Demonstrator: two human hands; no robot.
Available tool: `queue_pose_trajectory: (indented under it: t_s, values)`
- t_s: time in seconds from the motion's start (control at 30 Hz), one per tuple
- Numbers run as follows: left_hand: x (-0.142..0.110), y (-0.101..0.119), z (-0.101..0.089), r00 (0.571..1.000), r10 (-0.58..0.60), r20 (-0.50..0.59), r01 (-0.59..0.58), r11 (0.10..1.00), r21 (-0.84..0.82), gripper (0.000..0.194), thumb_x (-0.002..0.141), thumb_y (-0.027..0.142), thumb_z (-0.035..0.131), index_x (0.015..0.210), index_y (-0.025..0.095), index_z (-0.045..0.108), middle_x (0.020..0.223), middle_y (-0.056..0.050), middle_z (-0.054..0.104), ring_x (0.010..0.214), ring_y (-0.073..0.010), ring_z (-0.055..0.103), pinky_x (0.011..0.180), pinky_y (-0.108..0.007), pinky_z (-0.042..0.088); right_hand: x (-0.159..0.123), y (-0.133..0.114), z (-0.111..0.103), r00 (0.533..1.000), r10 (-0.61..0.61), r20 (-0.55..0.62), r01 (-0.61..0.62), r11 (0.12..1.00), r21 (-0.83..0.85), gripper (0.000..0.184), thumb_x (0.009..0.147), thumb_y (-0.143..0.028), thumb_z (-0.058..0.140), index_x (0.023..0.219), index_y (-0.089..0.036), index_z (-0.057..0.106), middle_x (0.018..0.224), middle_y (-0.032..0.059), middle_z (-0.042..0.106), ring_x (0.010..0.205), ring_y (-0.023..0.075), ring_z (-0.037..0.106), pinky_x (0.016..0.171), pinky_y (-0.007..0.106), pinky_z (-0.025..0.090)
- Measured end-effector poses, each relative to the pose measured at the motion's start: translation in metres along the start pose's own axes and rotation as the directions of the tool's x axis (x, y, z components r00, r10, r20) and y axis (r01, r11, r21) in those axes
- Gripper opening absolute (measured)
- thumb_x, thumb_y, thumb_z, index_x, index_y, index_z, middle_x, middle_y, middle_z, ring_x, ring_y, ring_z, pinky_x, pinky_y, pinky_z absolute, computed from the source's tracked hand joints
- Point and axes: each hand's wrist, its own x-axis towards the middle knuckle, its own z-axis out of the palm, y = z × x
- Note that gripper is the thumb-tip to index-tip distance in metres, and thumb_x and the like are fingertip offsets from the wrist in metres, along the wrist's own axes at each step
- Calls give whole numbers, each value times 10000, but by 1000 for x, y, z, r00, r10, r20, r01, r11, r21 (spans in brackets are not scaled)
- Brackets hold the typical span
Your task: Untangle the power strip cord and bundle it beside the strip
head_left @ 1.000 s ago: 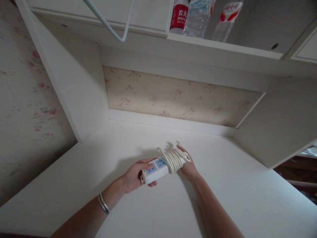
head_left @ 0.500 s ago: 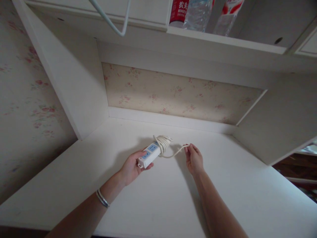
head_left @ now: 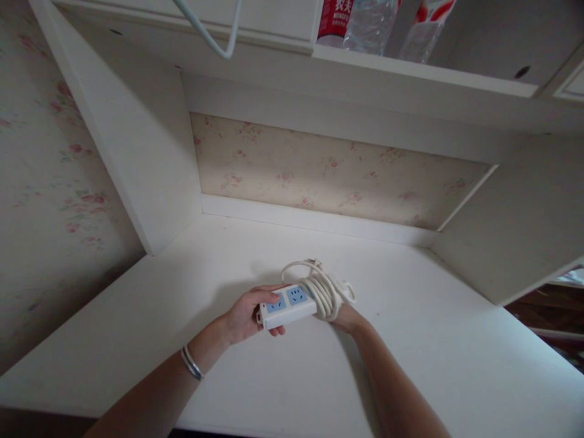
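A white power strip point(head_left: 287, 316) with blue socket faces is held over the white desk by my left hand point(head_left: 249, 313). The thumb lies on top of its near end and the fingers curl beneath. Thick white cord point(head_left: 323, 296) is wound in several turns around the strip's far end, with a loose loop rising above it. Behind and beneath these turns is my right hand point(head_left: 344, 317); the coil and strip hide its fingers, so its grip does not show. What looks like the plug point(head_left: 314, 263) sticks out past the coil.
The white desktop point(head_left: 228, 377) is bounded by side panels point(head_left: 123, 146) and a back strip below floral wallpaper point(head_left: 314, 170). Overhead, a shelf point(head_left: 424, 70) holds bottles point(head_left: 371, 24) and a red package point(head_left: 335, 21). A pale bent rod point(head_left: 205, 33) hangs at the top.
My right hand has moved left, from holding the cord out at the side to behind the coil. The power strip has turned more level and come slightly nearer.
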Motion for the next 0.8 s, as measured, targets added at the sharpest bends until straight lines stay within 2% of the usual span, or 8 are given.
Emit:
queue_pose_trajectory:
  t_s: [0.07,0.17,0.23,0.37,0.5,0.67,0.73,0.8]
  values:
    - [0,-1,0,999,-25,21,24,998,59,452,776,196,519,1215,101,565,823,-133,698,510,-188,646,427,-262,509,4,2,-6,997,-11,-82,16,998,59,458,542,-236,801,976,-174,668,933,71,691,877,240,629,762,341,483]
    - [-1,-2,1,999,-31,8,30,990,134,442,768,197,522,1192,87,587,847,-149,699,495,-173,632,421,-259,504,15,0,-16,980,6,-198,18,993,120,348,670,-370,724,945,-171,645,741,42,681,629,181,627,588,294,472]
    - [0,-2,2,1000,-24,10,22,987,158,438,769,197,522,1186,83,594,850,-150,698,503,-167,627,433,-258,507,20,-5,-21,949,22,-316,36,983,178,341,709,-437,681,928,-184,623,670,23,662,533,151,593,516,267,452]
    - [3,-2,3,998,2,-56,3,995,96,421,784,216,529,1176,79,595,776,-123,694,503,-164,616,440,-257,502,20,-13,-28,863,-9,-504,140,965,223,330,708,-442,684,894,-179,613,673,25,660,538,139,587,476,235,441]
    - [5,2,2,971,94,-221,-112,991,-72,372,797,212,550,1144,86,594,793,-106,697,541,-158,627,461,-243,515,19,-10,-29,858,-66,-509,183,966,182,328,709,-397,690,965,-211,602,754,2,670,539,124,592,491,232,460]
    - [2,14,1,916,167,-366,-263,937,-230,332,798,184,570,1123,120,582,853,-88,700,612,-155,660,522,-228,554,22,0,-28,888,-13,-459,80,989,127,583,674,-340,708,1215,-245,512,892,27,677,545,135,608,528,283,501]
    - [1,17,1,907,178,-381,-288,924,-254,338,797,172,566,1133,130,576,842,-78,700,609,-153,663,521,-220,555,22,0,-29,852,-55,-520,94,994,50,521,689,-324,675,1187,-236,550,849,11,664,505,110,573,476,251,468]
    - [-1,19,2,908,183,-376,-294,919,-264,348,799,164,560,1145,136,570,828,-71,701,599,-152,662,513,-217,553,21,-3,-28,763,-164,-626,159,985,-65,345,709,-319,636,1036,-209,634,679,-28,613,425,73,483,390,201,372]
